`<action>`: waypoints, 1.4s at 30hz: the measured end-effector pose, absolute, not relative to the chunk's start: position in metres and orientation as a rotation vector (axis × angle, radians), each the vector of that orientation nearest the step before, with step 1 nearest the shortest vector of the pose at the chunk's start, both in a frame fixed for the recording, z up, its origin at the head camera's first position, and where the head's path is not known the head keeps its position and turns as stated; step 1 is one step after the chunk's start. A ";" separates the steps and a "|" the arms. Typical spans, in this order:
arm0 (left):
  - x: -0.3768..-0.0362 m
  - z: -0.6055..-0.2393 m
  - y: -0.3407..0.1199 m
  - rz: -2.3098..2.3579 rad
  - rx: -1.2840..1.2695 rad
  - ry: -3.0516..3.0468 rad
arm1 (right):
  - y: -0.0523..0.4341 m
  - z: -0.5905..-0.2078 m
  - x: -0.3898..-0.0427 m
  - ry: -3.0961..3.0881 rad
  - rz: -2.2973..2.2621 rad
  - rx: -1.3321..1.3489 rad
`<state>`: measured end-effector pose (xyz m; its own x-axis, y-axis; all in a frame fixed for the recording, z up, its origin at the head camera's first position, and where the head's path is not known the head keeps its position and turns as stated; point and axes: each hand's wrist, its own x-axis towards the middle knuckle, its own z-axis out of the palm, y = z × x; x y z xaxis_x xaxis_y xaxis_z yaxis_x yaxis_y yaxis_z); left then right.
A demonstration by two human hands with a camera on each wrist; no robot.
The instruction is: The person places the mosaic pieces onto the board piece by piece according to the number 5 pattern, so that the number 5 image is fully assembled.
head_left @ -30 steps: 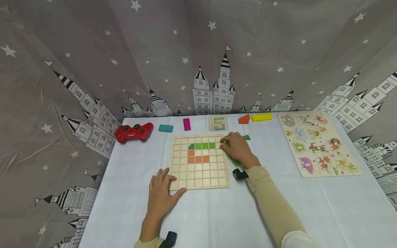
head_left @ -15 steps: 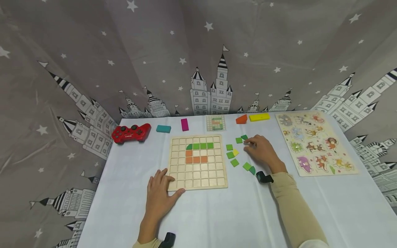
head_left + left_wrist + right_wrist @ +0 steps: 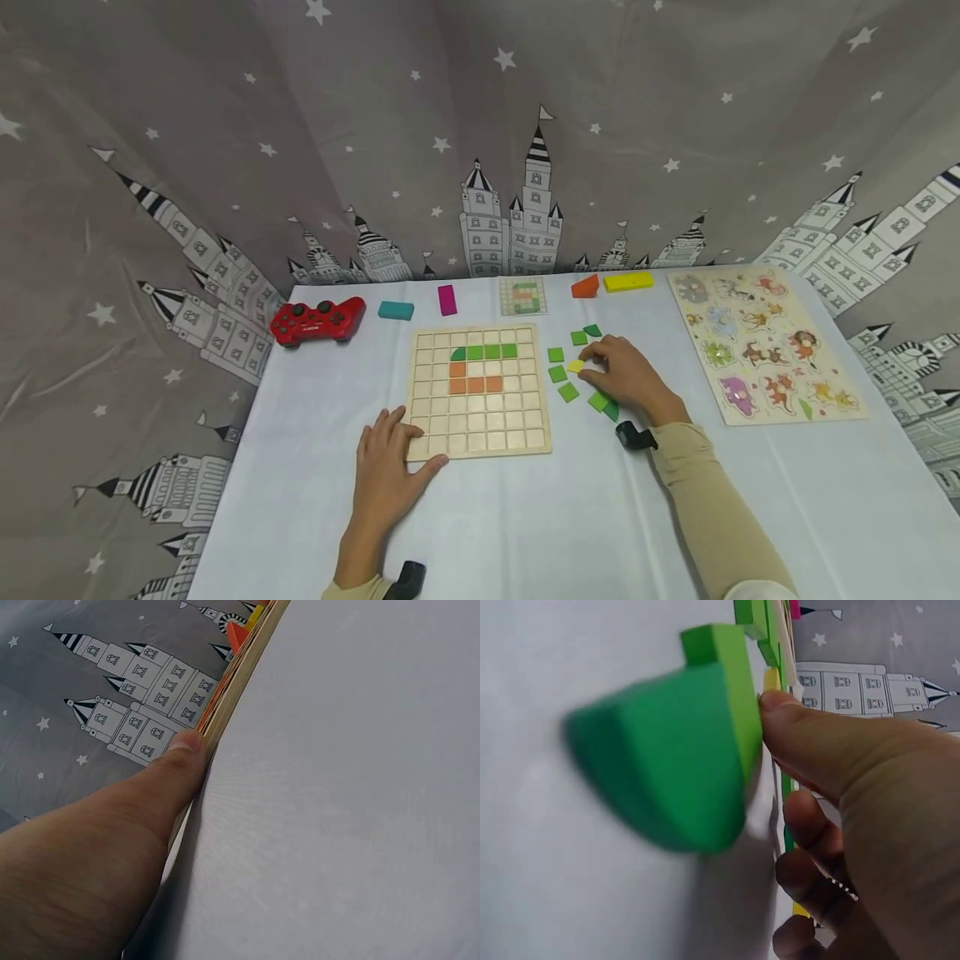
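In the head view my left hand (image 3: 390,475) rests at the near left corner of a wooden grid board (image 3: 517,433), fingers spread and relaxed, thumb along the front edge. The left wrist view has that thumb (image 3: 180,761) against the board's side. Orange squares (image 3: 476,385) and a row of green squares (image 3: 492,352), with a dark green rounded piece (image 3: 458,354) at its left end, sit in the grid. Right of the board, my right hand (image 3: 628,379) pinches a small yellow tile (image 3: 575,366) between thumb and fingertips; the right wrist view shows the thumb (image 3: 780,709) at it.
Loose green tiles (image 3: 567,392) and dark green rounded pieces (image 3: 611,412) lie around the right hand. Along the back are a red game controller (image 3: 318,321), teal block (image 3: 396,311), magenta block (image 3: 447,300), pattern card (image 3: 523,296), orange block (image 3: 585,287), yellow block (image 3: 628,282) and animal puzzle (image 3: 768,346).
My right hand left the board's right edge, moved right over the loose tiles, then came down to the yellow tile, which has shifted slightly away from a green one. The left hand stayed put.
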<state>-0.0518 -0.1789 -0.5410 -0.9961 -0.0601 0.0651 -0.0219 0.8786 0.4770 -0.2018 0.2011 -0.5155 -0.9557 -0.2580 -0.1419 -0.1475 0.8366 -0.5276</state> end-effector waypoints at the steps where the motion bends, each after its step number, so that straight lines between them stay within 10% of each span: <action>1: -0.052 -0.541 -0.179 -0.752 0.065 -2.968 | 0.202 -0.516 -0.202 2.813 -0.784 -0.297; 42: -0.051 -0.538 -0.178 -0.764 0.054 -2.958 | 0.174 -0.506 -0.181 2.939 -0.881 -0.381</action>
<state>-0.0505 -0.1783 -0.5385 -0.9957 -0.0558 0.0742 -0.0129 0.8745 0.4848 -0.1806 0.1744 -0.5062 -0.9684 -0.2482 0.0232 -0.2201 0.8074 -0.5475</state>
